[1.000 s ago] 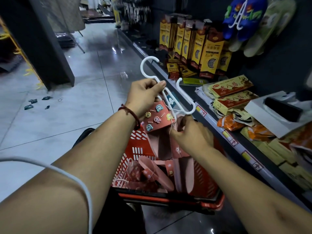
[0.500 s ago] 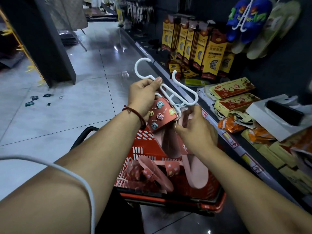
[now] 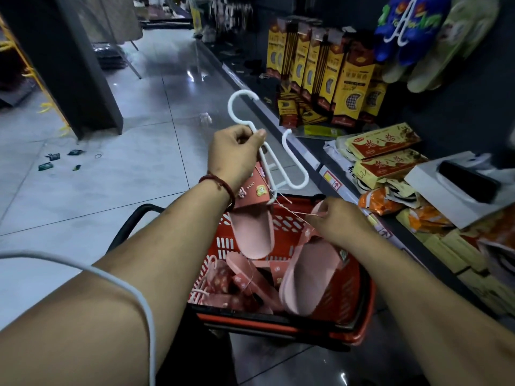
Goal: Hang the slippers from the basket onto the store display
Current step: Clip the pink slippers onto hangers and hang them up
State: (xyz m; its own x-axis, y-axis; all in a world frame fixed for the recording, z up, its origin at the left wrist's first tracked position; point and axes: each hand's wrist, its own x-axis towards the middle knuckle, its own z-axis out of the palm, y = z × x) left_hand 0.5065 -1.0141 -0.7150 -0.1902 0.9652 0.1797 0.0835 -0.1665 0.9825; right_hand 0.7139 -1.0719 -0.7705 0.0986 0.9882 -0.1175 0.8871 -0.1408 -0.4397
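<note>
My left hand (image 3: 235, 157) grips a white plastic hanger (image 3: 274, 165) above the red basket (image 3: 359, 310). One pink slipper (image 3: 252, 227) with small charms on its strap hangs from the hanger. My right hand (image 3: 338, 218) holds the second pink slipper (image 3: 309, 277) by its strap, lower and to the right, over the basket. A thin string (image 3: 292, 210) runs between the two slippers. More pink slippers (image 3: 245, 285) lie inside the basket. Blue and green slippers (image 3: 412, 32) hang on the dark display wall at upper right.
A shelf (image 3: 315, 160) along the right carries yellow-and-brown boxes (image 3: 331, 73), yellow packets (image 3: 384, 151) and a white box (image 3: 446, 190). Grey tiled floor (image 3: 111, 190) stretches left, with small scraps lying on it. A dark pillar (image 3: 69, 65) stands at far left. A white cable (image 3: 111, 280) crosses my left forearm.
My right hand has pulled the second slipper down and to the right, away from the hanger, so the two slippers now hang apart. The left hand with the hanger stayed roughly in place.
</note>
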